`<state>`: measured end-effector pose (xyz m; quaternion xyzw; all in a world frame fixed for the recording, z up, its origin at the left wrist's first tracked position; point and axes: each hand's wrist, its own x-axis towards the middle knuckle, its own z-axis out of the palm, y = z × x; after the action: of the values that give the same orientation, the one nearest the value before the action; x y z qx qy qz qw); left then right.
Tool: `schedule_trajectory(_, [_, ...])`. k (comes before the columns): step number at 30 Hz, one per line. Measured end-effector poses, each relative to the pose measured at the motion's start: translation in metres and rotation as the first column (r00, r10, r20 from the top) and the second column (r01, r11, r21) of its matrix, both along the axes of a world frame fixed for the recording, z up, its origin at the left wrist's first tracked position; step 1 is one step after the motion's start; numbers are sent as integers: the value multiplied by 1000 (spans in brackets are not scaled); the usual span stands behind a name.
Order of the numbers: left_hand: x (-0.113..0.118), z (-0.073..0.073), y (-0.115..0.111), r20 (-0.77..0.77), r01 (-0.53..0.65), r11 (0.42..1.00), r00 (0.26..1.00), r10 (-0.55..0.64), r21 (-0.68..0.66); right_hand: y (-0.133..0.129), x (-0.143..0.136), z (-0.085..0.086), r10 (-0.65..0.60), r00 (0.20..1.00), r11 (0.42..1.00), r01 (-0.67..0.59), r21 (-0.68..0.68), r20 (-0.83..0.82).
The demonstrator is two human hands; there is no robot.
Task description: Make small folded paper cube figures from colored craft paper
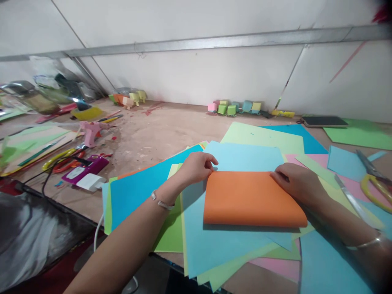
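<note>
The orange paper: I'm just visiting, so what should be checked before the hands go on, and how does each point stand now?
1. Left hand at the far left corner of the orange paper: ok.
2. Right hand at the far right corner: ok.
3. Fold pressed flat: not ok; the near edge is a rounded bend.
4. Far edges lined up underneath: cannot tell.
5. Yellow-handled scissors apart from the orange paper: ok, off to the right.
</note>
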<state>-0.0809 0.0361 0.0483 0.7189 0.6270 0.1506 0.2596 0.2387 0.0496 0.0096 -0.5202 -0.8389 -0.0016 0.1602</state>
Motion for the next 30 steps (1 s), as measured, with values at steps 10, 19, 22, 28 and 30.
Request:
schedule_trajectory(10, [11,5,-8,-211,46,995,977,-27,84,-3,-4,0,10,998,995,-17,100,67])
schedule_trajectory(19, [20,13,-14,-413,152,987,903,-118,51,-1,-6,4,74,997,992,-78,101,38])
schedule_trajectory(22, [22,15,-16,-466,185,982,873,-145,41,1,-4,7,201,971,971,-215,106,130])
schedule_trajectory(28, [29,17,-20,-515,259,963,837,-184,77,6,2,6,252,947,957,-274,91,200])
schedule_trajectory(30, [30,18,-20,-570,325,944,788,-234,61,7,3,6,256,941,955,-282,96,222])
